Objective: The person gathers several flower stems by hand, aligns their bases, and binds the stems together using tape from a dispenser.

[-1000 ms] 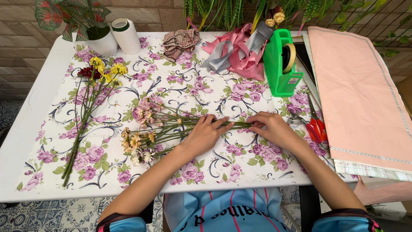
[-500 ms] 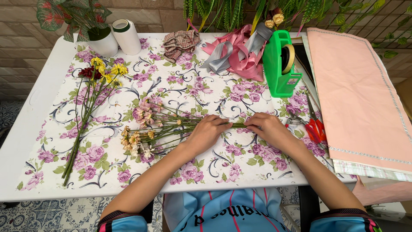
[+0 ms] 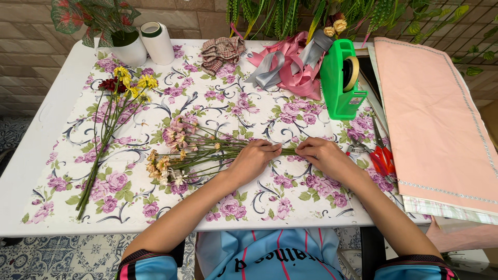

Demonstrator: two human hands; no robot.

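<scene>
At table centre we've got the bunch (image 3: 207, 150) lying flat on the floral sheet (image 3: 228, 103), blooms left, stems right, so the stem ends meet under both hands. Left hand (image 3: 254, 159) is closed over the stems, palm down, pinning them. Right hand (image 3: 320, 154) pinches the stem tips, fingers curled together. Forearms angle in from below, wrists low. Scissors (image 3: 383, 158) sit just right; tape dispenser (image 3: 341, 80) behind.

A bunch of flowers (image 3: 179, 150) lies across the middle of the table (image 3: 31, 155), heads to the left, stems to the right. The left hand (image 3: 254, 161) and the right hand (image 3: 321, 155) rest on the stems, side by side. Another bunch (image 3: 111, 119) lies further left. A tape dispenser (image 3: 340, 80) stands behind the right hand, ribbons (image 3: 290, 65) to its left. Scissors (image 3: 381, 155) lie just right of the right hand.
</scene>
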